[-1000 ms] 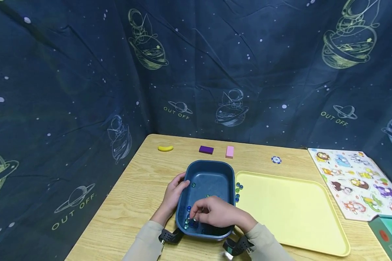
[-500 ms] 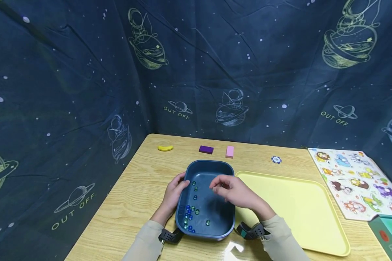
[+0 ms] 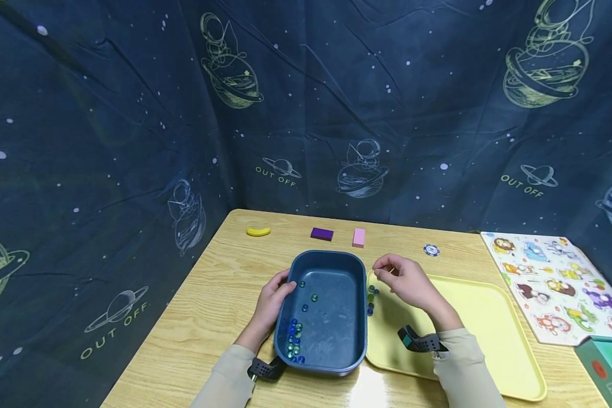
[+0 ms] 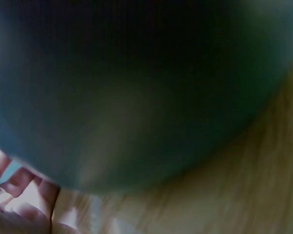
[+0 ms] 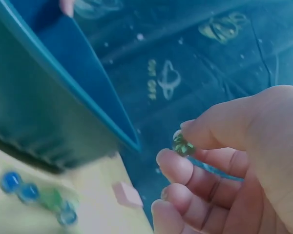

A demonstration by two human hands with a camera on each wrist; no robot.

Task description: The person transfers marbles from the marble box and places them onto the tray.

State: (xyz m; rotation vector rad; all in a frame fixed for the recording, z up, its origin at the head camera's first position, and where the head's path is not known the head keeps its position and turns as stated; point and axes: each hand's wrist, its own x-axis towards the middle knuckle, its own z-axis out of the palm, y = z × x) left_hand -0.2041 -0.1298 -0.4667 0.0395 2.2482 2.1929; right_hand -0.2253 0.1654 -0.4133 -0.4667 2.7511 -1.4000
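Note:
My left hand grips the left wall of a dark blue bin, its thumb hooked over the rim. Several blue and green glass marbles lie along the bin's left side. Above the left edge of a yellow tray, my right hand pinches a green marble between thumb and index finger. Below it, several blue and green marbles sit in a row on the tray beside the bin. In the left wrist view the dark bin blurs most of the picture.
Toward the back of the wooden table lie a yellow toy banana, a purple block, a pink block and a blue-white poker chip. An animal puzzle board and a teal box stand at right.
My right hand has risen from among the marbles in the bin and crossed right to above the tray's edge, with a green marble. Marbles in the bin have rolled. The left hand stays put.

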